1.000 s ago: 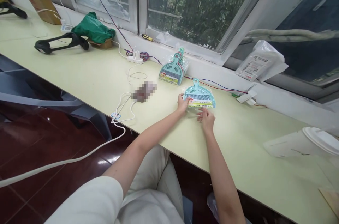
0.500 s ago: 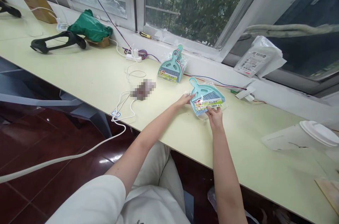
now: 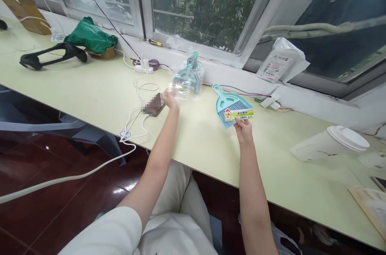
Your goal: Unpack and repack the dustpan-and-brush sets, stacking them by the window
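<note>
Table [image 3: 271, 166]: wrapped dustpan stack [image 3: 188, 73], your loose teal dustpan [image 3: 229, 97] to its right.
Loose dustpan holds its brush [image 3: 237, 107], label [image 3: 239, 114] across; lidded cup [image 3: 315, 146], farther right of the stack, contents hidden. Your right hand [image 3: 243, 129] pinches the dustpan's lower edge at the label; your left hand [image 3: 170, 99], in front of the stack, has fingers closed on the clear wrapper [image 3: 181, 90], blurred. Half a second ago that wrapper was around the dustpan, both your hands on it.
</note>
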Demonstrator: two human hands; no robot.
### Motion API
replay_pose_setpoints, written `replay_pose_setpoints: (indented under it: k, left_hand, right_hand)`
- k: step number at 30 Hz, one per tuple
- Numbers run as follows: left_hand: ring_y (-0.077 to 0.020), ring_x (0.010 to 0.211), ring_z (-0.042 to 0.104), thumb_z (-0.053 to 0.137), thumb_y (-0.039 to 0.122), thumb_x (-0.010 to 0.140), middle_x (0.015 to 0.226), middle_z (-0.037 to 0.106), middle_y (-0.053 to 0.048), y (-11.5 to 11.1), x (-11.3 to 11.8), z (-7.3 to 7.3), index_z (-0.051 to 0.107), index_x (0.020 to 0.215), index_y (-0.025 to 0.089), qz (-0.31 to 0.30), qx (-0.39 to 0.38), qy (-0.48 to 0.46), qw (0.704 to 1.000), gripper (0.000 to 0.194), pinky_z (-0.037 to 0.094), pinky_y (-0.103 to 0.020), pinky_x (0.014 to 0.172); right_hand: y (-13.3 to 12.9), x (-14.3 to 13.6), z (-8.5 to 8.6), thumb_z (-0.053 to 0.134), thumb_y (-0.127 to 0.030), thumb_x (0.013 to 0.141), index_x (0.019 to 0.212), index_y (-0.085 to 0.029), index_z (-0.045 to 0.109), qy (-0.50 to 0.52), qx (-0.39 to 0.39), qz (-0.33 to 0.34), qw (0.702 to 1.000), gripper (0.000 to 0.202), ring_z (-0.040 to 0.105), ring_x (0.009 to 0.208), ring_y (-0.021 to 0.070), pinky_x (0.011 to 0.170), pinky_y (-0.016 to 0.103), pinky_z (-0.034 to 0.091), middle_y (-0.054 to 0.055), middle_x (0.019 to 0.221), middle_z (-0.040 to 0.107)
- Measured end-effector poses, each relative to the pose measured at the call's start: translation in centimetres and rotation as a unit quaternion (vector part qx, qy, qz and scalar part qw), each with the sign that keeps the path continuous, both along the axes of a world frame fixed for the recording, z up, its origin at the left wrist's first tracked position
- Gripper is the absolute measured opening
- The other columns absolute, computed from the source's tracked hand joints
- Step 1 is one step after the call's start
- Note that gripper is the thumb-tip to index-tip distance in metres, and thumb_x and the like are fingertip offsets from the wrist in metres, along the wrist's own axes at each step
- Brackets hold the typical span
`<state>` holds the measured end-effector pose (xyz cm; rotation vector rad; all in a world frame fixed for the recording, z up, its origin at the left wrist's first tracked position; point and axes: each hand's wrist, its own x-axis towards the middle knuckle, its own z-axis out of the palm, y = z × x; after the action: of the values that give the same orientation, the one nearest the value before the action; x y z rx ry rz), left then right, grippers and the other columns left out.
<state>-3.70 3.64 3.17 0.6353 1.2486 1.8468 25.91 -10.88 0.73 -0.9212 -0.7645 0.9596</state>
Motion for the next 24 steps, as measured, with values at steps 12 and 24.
replay_pose_setpoints:
  k: [12, 24]
  left_hand:
    - [-0.0238, 0.144, 0.019, 0.037, 0.038, 0.097, 0.149, 0.032, -0.016, -3.8, 1.3, 1.5, 0.033, 0.139, 0.018, 0.055, 0.042, 0.345, 0.936, 0.047, 0.015, -0.051, 0.116]
    - [-0.0182, 0.098, 0.059, 0.047, 0.05, 0.088, 0.1, 0.064, -0.008, -3.0, 10.5, -4.7, 0.059, 0.093, 0.017, -0.323, 0.015, 0.105, 0.94, 0.036, 0.043, -0.029, 0.091]
  right_hand:
    - [1.0, -1.3, -1.2, 0.078, -0.015, 0.06, 0.101, -0.017, 0.06, 0.058, -0.02, -0.005, 0.998, 0.044, 0.069, 0.091, 0.018, 0.086, 0.034, 0.057, 0.005, 0.098, 0.071]
    - [1.2, 0.3, -1.4, 0.065, -0.019, 0.078, 0.085, -0.01, 0.063, -0.036, -0.184, -0.006, 0.982, 0.012, 0.071, 0.064, 0.0199, 0.064, 0.03, 0.062, 0.009, 0.068, 0.072]
